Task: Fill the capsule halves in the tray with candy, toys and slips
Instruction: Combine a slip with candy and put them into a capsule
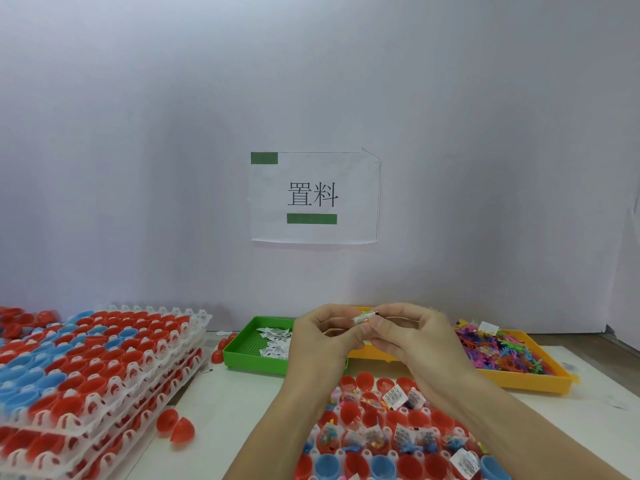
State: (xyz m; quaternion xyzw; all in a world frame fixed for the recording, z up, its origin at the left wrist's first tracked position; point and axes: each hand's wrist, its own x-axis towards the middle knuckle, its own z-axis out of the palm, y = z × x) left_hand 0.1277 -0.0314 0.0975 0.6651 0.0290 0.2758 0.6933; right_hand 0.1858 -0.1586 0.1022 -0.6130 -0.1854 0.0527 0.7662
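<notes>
Both hands are raised together above the work tray [313, 436]. My left hand [323, 336] and my right hand [410, 336] pinch a small stack of folded paper slips [363, 319] between their fingertips. The white tray below holds red and blue capsule halves [367, 381]; several contain candy, small toys and printed slips [394, 398]. A green tray [249, 355] behind the left hand holds loose white slips [273, 342]. An orange tray [540, 377] at the right is piled with colourful small toys [502, 349].
A stack of white trays [104, 368] filled with red and blue capsule halves stands at the left. Loose red halves [175, 426] lie on the table beside it. A paper sign [313, 197] hangs on the white wall behind.
</notes>
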